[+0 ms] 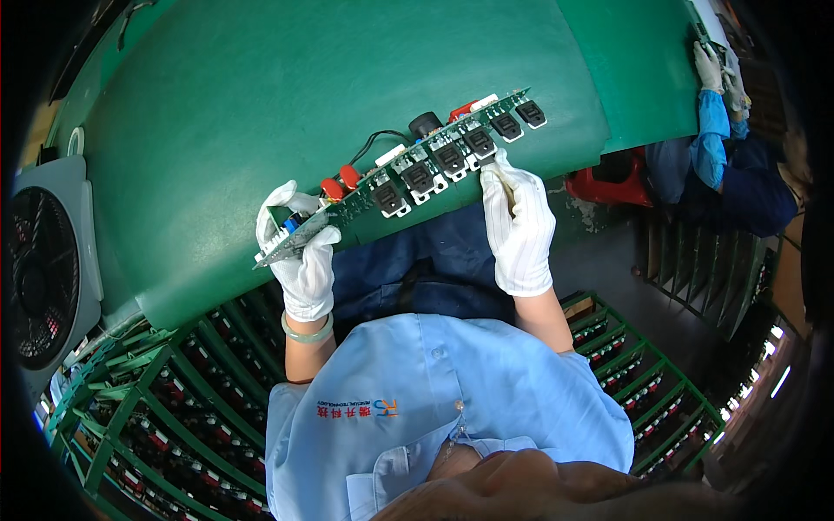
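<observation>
Green marked the tabletop [347,78] and circuit board [354,203], whose blocks [450,158] were black; the left glove [306,280] was white, the right glove [524,233] white with faint stripes, the shirt [512,391] light blue.

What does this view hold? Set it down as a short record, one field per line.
Left hand: white-gloved, gripping the left end of a green circuit board
Right hand: white-gloved, at the board's near edge; grip unclear
Board parts: six black blocks in a row, two red discs, among others
Work surface: green table
Far left: fan
Far right: another person, gloved, blue sleeves
Lower left and right: green racks
</observation>
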### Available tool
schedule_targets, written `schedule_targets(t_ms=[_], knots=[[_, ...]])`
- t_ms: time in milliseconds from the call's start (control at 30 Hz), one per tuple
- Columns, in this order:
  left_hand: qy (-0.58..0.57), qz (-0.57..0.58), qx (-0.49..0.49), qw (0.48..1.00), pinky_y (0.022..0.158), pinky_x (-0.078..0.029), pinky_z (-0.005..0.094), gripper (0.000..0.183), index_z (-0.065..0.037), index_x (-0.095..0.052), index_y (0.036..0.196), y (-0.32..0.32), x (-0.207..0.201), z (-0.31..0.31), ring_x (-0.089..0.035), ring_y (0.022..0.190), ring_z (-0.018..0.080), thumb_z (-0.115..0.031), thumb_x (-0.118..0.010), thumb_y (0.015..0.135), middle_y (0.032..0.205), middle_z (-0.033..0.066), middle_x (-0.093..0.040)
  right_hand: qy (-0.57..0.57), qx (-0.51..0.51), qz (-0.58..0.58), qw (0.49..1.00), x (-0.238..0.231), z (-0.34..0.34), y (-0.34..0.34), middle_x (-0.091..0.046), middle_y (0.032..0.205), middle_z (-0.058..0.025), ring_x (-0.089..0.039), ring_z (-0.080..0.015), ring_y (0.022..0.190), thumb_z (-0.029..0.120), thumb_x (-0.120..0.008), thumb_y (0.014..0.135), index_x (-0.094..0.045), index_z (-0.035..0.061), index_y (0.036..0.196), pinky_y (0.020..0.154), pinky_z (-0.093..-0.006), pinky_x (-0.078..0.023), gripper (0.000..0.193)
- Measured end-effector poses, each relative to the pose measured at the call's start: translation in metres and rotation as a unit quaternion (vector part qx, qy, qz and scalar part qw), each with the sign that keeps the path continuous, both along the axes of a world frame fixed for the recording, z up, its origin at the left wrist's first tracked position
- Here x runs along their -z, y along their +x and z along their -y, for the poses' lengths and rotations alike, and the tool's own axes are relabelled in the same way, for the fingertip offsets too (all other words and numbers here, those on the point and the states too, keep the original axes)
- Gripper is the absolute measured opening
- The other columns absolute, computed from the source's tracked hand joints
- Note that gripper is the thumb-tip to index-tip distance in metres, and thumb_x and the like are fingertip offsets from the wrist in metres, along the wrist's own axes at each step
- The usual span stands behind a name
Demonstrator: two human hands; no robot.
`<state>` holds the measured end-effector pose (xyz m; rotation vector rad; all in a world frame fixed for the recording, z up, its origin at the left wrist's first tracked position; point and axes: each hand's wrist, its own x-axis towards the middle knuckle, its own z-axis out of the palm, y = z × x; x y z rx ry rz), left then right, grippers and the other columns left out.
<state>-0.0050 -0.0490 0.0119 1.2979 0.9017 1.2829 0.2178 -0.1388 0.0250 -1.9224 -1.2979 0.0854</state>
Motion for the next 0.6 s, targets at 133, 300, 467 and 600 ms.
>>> schedule_targets(t_ms=[133, 300, 467, 600], knots=[[-0.001, -0.001, 0.000, 1.000, 0.077, -0.045, 0.0263, 0.065, -0.003, -0.045, 0.131, 0.000, 0.003, 0.000, -0.054, 0.084, 0.0122, -0.018, -0.081, 0.079, 0.100, 0.0062, -0.057, -0.014, -0.014, 0.014, 1.000, 0.003, 0.005, -0.006, -0.067, 0.099, -0.0166, -0.067, -0.0257, 0.085, 0.002, -0.068, 0.086, -0.065, -0.0016, 0.103, 0.074, -0.0316, -0.053, 0.018], [-0.009, -0.009, -0.004, 1.000, 0.077, -0.045, 0.0270, 0.065, -0.003, -0.045, 0.131, 0.000, 0.000, 0.001, -0.054, 0.083, 0.0124, -0.016, -0.081, 0.078, 0.100, 0.0061, -0.057, -0.023, 0.086, -0.109, 0.990, -0.002, 0.012, 0.005, -0.068, 0.105, -0.0153, -0.066, -0.0191, 0.078, 0.003, -0.066, 0.088, -0.064, -0.0023, 0.104, 0.071, -0.0286, -0.054, 0.017], [-0.003, -0.003, -0.007, 1.000, 0.076, -0.045, 0.0263, 0.065, -0.002, -0.045, 0.131, 0.000, 0.001, 0.001, -0.054, 0.083, 0.0126, -0.015, -0.080, 0.079, 0.099, 0.0066, -0.057, -0.051, 0.074, -0.198, 0.976, -0.012, 0.023, 0.019, -0.069, 0.093, -0.0118, -0.063, -0.0166, 0.064, 0.009, -0.067, 0.090, -0.063, -0.0005, 0.096, 0.063, -0.0262, -0.052, 0.012], [-0.001, -0.002, -0.004, 1.000, 0.076, -0.045, 0.0259, 0.064, -0.002, -0.044, 0.131, 0.000, 0.001, 0.000, -0.054, 0.083, 0.0125, -0.013, -0.079, 0.079, 0.099, 0.0066, -0.057, -0.109, 0.018, -0.032, 0.993, -0.014, 0.023, 0.027, -0.068, 0.081, -0.0107, -0.062, -0.0255, 0.060, 0.011, -0.072, 0.084, -0.063, 0.0030, 0.083, 0.061, -0.0302, -0.052, 0.012]])
